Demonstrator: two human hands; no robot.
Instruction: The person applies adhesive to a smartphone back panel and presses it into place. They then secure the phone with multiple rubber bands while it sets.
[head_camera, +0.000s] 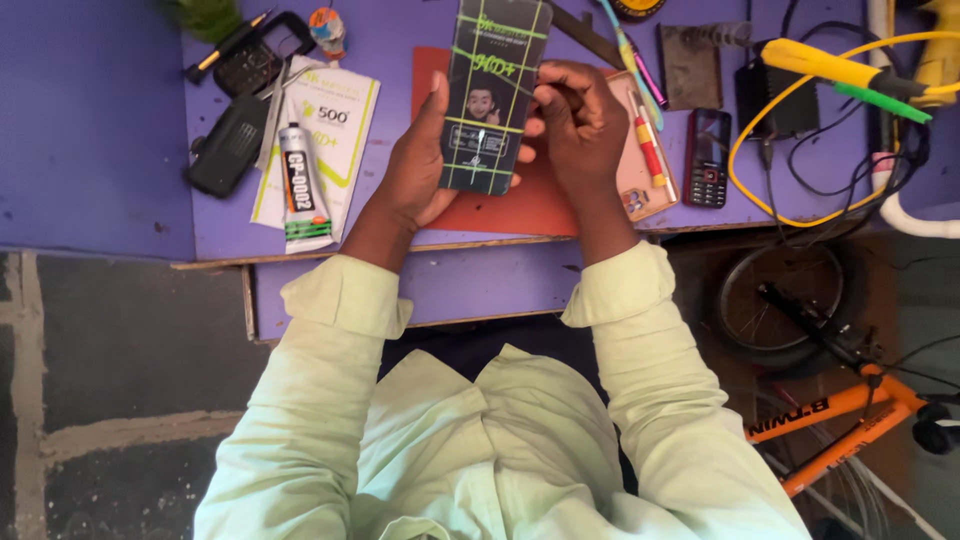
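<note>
Purple workbench (120, 120) beneath both hands. Dark flat packet (494, 95) is held upright above a red mat (520, 205); left hand (420, 170) cups its edge, right hand (580, 125) pinches its right side. Glue tube (300, 185) lies left, keypad phone (708, 157) right, yellow cable (790, 200) beyond.

A glue tube (298, 182) is laid on a white packet (335, 130) at the left of the purple table (110, 110); a red keypad phone (707, 157) is set just beside a yellow cable (760, 120); an orange bicycle (840, 410) is seen below.
</note>
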